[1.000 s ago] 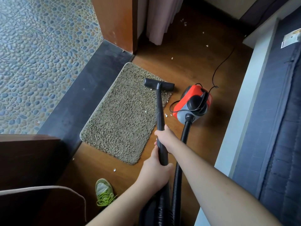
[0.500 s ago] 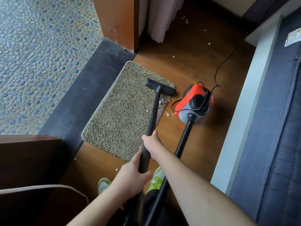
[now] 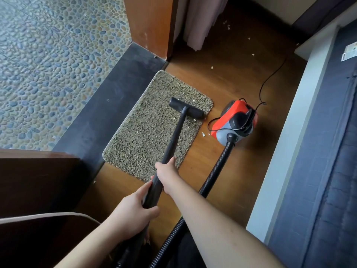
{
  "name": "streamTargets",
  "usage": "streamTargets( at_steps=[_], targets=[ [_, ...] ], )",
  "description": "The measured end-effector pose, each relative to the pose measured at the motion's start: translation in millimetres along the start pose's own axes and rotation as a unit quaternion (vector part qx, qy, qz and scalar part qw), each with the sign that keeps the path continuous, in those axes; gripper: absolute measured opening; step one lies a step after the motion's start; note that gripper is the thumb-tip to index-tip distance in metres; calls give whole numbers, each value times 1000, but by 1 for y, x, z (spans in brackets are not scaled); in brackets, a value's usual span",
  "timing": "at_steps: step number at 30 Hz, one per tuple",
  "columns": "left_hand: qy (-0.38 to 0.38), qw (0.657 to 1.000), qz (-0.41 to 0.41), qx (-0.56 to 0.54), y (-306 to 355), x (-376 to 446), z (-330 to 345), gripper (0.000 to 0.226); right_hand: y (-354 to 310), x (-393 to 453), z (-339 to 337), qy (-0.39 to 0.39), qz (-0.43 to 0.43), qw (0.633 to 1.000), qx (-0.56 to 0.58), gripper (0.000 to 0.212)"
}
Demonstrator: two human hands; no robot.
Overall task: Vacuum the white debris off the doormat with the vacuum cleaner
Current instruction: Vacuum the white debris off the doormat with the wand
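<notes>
Head view shows the doormat (image 3: 154,128) lying at the centre of the frame on the wood floor (image 3: 241,74), its left edge along the dark threshold strip (image 3: 92,117). The floor nozzle (image 3: 186,109) sits on the mat's upper right part, near the far right corner. The right hand (image 3: 166,172) wraps the black wand (image 3: 173,140) further down its length, and the left hand (image 3: 133,213) grips the same wand nearer the bottom of the frame. The red vacuum body (image 3: 234,122) rests on the floor just right of the mat, its ribbed hose (image 3: 214,171) running back toward the person. A few white flecks (image 3: 195,119) show beside the nozzle and two more (image 3: 203,134) lie on the floor off the mat's right edge; whether finer bits remain in the pile probably cannot be judged from here. To do this pass well, the nozzle should stay flat on the pile and be drawn in slow overlapping strokes, covering the right edge first.
</notes>
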State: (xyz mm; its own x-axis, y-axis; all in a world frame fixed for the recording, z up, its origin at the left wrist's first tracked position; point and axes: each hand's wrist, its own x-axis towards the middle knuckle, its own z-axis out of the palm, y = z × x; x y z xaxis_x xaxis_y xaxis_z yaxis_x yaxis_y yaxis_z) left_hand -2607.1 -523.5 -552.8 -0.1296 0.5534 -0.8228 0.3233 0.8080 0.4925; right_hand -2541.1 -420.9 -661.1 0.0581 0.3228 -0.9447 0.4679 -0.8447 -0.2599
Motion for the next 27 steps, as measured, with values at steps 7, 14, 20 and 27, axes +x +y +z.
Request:
streamTargets(
  at_steps=[7, 14, 20, 27],
  targets=[
    [-11, 998, 4, -59, -11, -12, -7, 82, 2, -11, 16, 21, -11, 1000, -3, 75],
    [-19, 999, 18, -43, -10, -12, -14, 80, -2, -14, 11, 40, -13, 999, -12, 78],
    [-33, 998, 12, -43, -25, -14, -14, 84, 12, -19, 20, 31, 12, 999, 14, 78],
    [-36, 999, 9, -4, -48, -20, -9, 82, 33, -27, 26, 12, 32, 999, 17, 76]
  ],
)
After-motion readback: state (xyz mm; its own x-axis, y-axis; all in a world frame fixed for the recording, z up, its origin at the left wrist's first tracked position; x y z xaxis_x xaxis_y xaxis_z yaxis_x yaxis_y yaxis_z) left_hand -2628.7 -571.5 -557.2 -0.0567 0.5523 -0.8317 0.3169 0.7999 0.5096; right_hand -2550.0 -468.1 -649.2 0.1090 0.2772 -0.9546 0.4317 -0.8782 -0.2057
